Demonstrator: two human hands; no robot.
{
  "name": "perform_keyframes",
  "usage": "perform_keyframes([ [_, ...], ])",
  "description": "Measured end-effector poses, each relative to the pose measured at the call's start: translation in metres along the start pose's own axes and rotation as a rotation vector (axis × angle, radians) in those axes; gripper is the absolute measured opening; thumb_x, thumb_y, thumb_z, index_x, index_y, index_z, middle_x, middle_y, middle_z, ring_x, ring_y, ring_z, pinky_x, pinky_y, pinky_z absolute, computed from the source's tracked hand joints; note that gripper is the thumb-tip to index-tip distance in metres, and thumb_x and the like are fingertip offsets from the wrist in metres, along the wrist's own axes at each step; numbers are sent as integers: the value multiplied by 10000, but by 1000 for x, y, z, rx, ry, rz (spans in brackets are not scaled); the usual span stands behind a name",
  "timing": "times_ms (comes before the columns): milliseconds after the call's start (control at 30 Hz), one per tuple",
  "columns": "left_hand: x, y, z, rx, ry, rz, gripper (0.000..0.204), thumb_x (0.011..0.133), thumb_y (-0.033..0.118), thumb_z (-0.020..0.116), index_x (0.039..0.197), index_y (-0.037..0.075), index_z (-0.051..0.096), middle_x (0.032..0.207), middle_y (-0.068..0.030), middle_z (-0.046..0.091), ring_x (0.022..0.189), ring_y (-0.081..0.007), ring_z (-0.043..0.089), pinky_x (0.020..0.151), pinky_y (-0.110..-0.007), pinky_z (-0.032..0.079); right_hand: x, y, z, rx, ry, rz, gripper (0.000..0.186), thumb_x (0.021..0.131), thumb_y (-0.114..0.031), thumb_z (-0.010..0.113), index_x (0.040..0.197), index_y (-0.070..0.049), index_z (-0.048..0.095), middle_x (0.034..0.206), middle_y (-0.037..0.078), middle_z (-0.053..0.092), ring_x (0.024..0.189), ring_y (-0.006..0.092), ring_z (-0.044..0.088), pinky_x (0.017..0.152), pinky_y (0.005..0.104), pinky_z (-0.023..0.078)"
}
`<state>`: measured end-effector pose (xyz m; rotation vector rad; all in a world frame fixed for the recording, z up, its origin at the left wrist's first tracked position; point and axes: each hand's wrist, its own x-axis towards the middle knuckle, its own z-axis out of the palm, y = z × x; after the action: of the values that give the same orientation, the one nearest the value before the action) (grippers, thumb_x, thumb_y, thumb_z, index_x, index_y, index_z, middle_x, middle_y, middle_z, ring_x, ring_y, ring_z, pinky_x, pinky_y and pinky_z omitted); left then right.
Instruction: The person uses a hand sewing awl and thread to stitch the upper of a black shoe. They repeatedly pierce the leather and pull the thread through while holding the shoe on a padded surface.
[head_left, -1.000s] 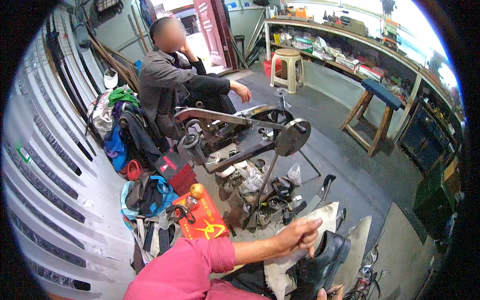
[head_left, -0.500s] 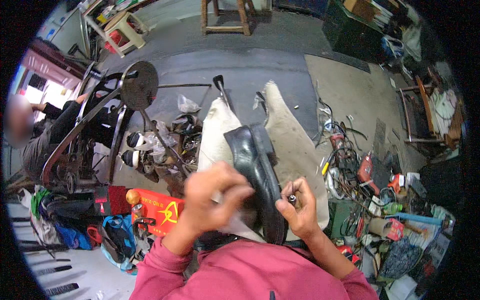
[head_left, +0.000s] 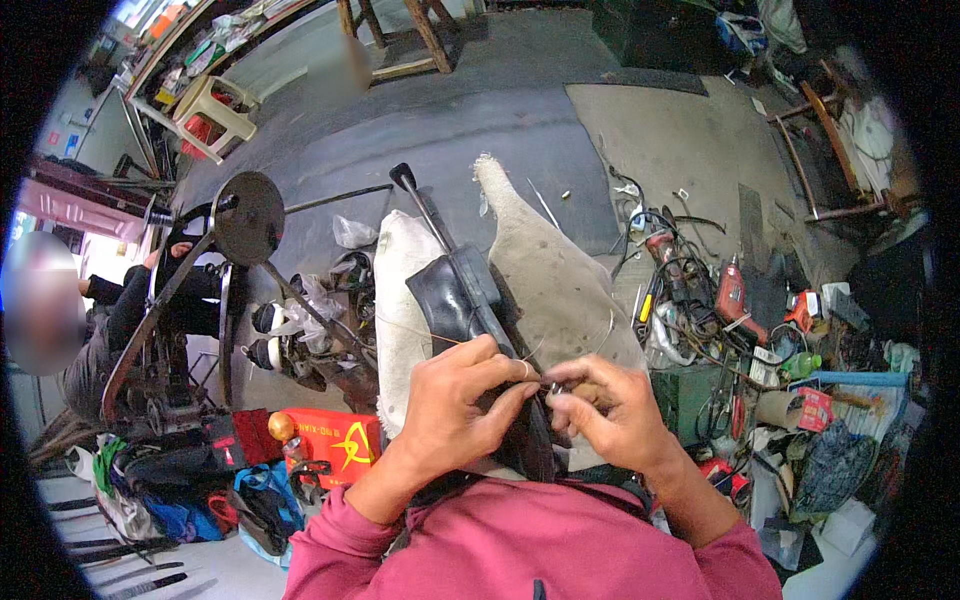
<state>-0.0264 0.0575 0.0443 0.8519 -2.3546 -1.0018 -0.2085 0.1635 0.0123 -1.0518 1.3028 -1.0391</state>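
A black leather shoe (head_left: 450, 290) lies lengthwise over my lap, on pale, worn cloth or hide (head_left: 550, 270). My left hand (head_left: 470, 405) is closed at the shoe, finger and thumb pinching a thin thread (head_left: 405, 325) that trails off leftward. My right hand (head_left: 605, 410) is beside it, its curled fingers gripping a small metal tool (head_left: 556, 390) against the shoe. The two hands' fingertips nearly meet, and part of the shoe is hidden beneath them.
A hand-cranked machine (head_left: 250, 215) stands at left, a seated person (head_left: 95, 360) behind it. Red drill (head_left: 730, 300), cables and clutter lie at right. A red box (head_left: 335, 450) and bags (head_left: 260, 505) sit left; stools (head_left: 215, 120) stand at the back.
My view has swung down and right from the seated person to my lap. Both hands have come together at the shoe, the left moving inward, and a thread now shows stretched leftward.
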Motion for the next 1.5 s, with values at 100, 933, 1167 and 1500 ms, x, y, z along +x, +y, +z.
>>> perform_keyframes([
  [100, -2, 0, 7, -29, 82, -16, 140, 732, 46, 734, 862, 57, 684, 667, -81, 534, 587, -239, 559, 521, -329, 423, 3, -2, -2, -75, 60, -26, 179, 890, 18, 603, 1064, 56, 585, 824, 74, 669, 658, 77, 622, 571, 230, 493],
  [933, -19, -20, -10, -296, 228, -209, 136, 911, 89, 578, 869, -5, 667, 760, -73, 624, 691, -147, 585, 642, -274, 454, 20, 8, -7, 34, 409, -261, 249, 899, -212, 641, 1061, -26, 668, 830, 14, 694, 622, 77, 529, 566, 282, 435],
  [1167, -64, -101, -96, -921, 876, -139, 255, 985, 218, 495, 862, 15, 590, 990, -165, 662, 892, -300, 668, 837, -407, 531, 1, 11, -28, 79, 32, 67, 224, 918, -226, 611, 857, -11, 630, 737, 3, 632, 642, 100, 552, 573, 265, 439],
  [1500, -76, -156, -113, -1607, 786, -99, 222, 1003, 264, 482, 958, 58, 552, 695, -22, 437, 603, -147, 425, 652, -343, 439, 37, 5, -11, 289, 193, -14, 250, 957, -257, 566, 1006, -17, 617, 1006, 93, 671, 599, 30, 502, 495, 168, 369],
])
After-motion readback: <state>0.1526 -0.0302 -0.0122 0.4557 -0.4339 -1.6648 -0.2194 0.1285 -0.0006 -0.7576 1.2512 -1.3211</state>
